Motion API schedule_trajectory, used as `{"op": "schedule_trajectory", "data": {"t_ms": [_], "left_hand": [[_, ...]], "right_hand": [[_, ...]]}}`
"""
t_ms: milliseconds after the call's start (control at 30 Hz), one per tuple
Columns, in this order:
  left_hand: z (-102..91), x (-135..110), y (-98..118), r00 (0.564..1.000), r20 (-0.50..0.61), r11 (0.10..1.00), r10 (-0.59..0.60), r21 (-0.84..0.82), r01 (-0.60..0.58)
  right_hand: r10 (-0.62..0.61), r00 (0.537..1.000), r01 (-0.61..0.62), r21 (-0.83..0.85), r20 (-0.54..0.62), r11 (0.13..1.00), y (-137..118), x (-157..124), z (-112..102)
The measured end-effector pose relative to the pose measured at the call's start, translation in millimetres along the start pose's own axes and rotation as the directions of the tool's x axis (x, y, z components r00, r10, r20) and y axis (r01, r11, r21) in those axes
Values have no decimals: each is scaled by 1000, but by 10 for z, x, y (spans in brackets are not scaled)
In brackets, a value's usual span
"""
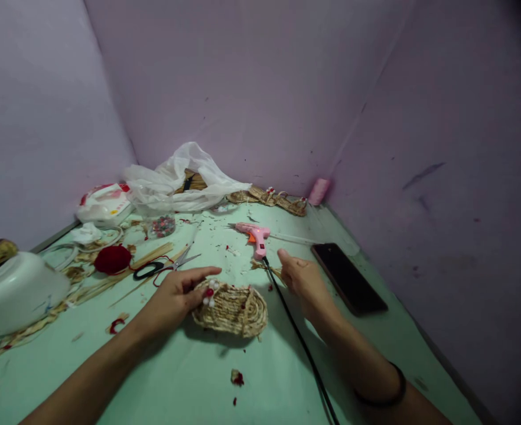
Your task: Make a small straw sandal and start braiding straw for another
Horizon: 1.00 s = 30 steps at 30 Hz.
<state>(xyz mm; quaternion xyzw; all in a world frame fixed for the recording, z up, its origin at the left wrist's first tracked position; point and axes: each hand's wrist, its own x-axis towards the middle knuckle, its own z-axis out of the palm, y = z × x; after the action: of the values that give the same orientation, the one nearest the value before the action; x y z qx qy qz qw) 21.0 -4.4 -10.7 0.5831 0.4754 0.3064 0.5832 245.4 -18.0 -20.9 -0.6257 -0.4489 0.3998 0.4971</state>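
Observation:
My left hand [178, 295] grips one end of a small woven straw slipper [234, 310], its thumb beside a flower of white and red beads [210, 292]. The slipper is tilted a little above the green tabletop. To the right, my right hand [302, 277] has its fingers curled in and its thumb up. A strip of dried fibre [267, 268] reaches towards those fingers; whether they pinch it I cannot tell. Just beyond lies a pink glue gun [256, 236], its black cord [293, 327] running between my hands towards the front.
A phone [349, 277] lies at right. On the left are scissors [167, 265], a red yarn ball [113, 260], a tub of beads [163, 225] and a white pot [16, 295]. Further back are a plastic bag [172, 177], woven slippers [269, 198] and a pink roll [319, 192].

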Motion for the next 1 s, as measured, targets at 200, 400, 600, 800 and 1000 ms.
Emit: {"op": "schedule_trajectory", "data": {"t_ms": [200,400,600,800,1000], "left_hand": [[-89,341,5,984,-130,990,122,93,-110],[-166,56,97,836,-472,845,280,534,18],[62,-298,-45,997,-54,726,-59,684,80],[187,-255,-114,995,-79,688,-59,719,98],[150,-200,-135,997,-66,653,29,756,31]], "right_hand": [[45,860,-34,-30,509,999,115,-84,105],[29,856,124,-260,515,957,197,-157,128],[-22,912,270,-560,409,784,123,-218,137],[53,923,196,-586,381,786,198,-201,176],[42,915,234,-610,402,757,214,-224,195]]}}
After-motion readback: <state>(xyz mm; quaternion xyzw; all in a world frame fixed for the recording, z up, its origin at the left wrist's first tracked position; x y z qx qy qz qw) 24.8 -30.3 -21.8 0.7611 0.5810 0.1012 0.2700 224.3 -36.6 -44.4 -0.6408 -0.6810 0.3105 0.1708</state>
